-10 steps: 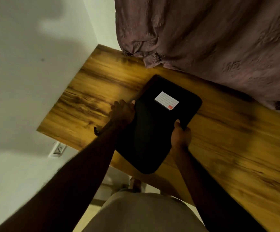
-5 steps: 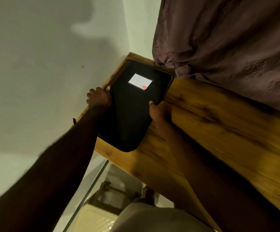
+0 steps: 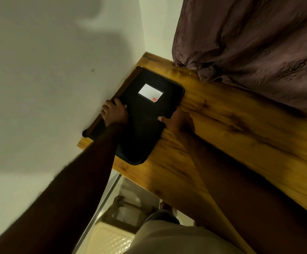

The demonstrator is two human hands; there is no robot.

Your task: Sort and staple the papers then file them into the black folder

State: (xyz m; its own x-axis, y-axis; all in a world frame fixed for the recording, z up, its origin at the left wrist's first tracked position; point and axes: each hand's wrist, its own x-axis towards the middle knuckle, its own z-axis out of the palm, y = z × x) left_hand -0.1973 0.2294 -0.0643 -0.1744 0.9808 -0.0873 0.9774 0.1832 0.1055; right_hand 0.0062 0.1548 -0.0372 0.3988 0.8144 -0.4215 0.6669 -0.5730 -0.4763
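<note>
Head view: fingers (image 3: pixel 110 104) of the left hand (image 3: pixel 115 114) curl over the folder (image 3: pixel 145 132) edge that runs along the wall-side rim of the table (image 3: pixel 231 125), gripping it, knuckles up. The right hand (image 3: pixel 179 122) sits at the folder's opposite long edge. Its thumb (image 3: pixel 162 119) lies straight on the black cover, and the rest of the hand is over the table's wood. Its other fingers are hidden behind the hand, so I cannot tell whether they grip the folder. The folder lies closed and flat in the table's far corner, with one long side along the wall-side rim and its near corner reaching the table's front edge. A white label (image 3: pixel 150 92) with a small red mark sits on the cover, toward the table's far end. Both bare forearms reach in across the table's front edge. A wall (image 3: pixel 48 79) meets the table on its left. A dull purple curtain (image 3: pixel 249 43) hangs over the table's back edge. Below the table's front edge show beige clothing (image 3: pixel 167 241) and a pale, diamond-patterned thing (image 3: pixel 112 241).
</note>
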